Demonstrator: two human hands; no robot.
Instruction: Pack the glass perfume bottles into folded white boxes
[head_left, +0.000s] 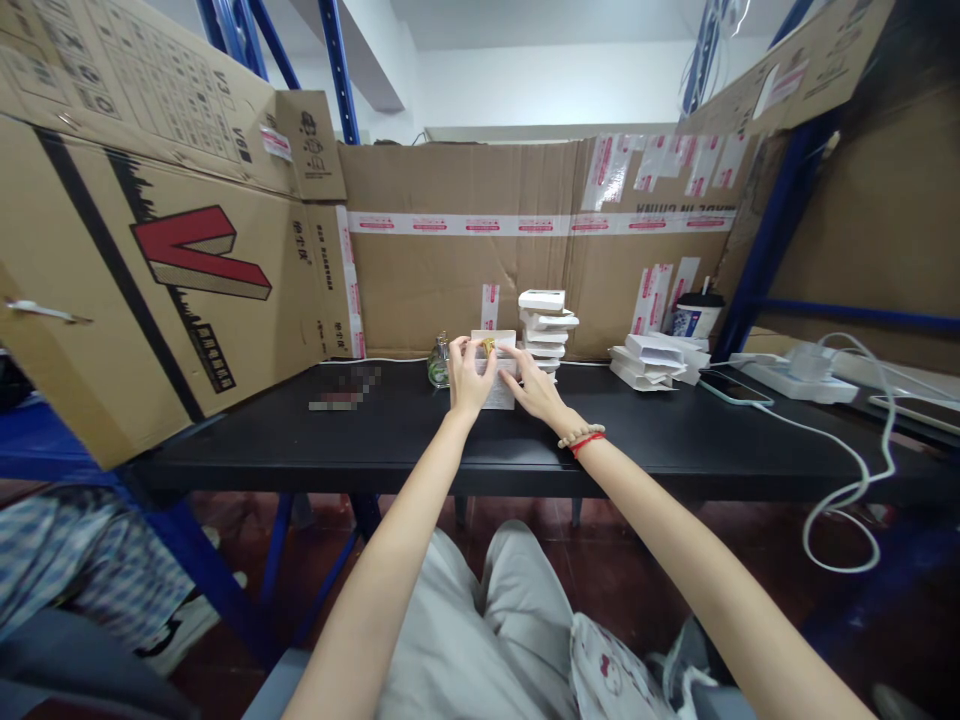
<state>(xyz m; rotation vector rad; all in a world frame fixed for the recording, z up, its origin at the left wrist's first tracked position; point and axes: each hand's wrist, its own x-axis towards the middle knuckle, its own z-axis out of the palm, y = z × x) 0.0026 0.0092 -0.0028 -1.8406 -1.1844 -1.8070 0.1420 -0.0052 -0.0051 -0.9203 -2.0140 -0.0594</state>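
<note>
While both forearms reached forward over the black surface (405,430), a small gold-coloured piece (489,346) sat at the fingertips of the two hands, in front of the upper part of a white carton (501,396). On the carton's left side, the left hand (469,382) had its fingers partly curled, index finger and thumb close to the gold-coloured piece; I could not tell whether they had closed on it. On the carton's right side, the right hand (537,388) was half open, fingers bent toward the carton and the piece, and its grip could not be made out either. A beaded bracelet (582,436) circled the right wrist.

Just left of the carton stood a clear glass bottle (439,366); just right of it rose a stack of white boxes (544,335). Farther right of the carton lay a pile of flattened white boxes (651,362), then a black-lidded cup (696,314), a phone (735,388) and a white power strip (806,378). Behind the carton ran a taped cardboard panel (450,270), with a white wall (555,85) beyond. Well left of it stood a large cardboard box (277,240) bearing a red V.
</note>
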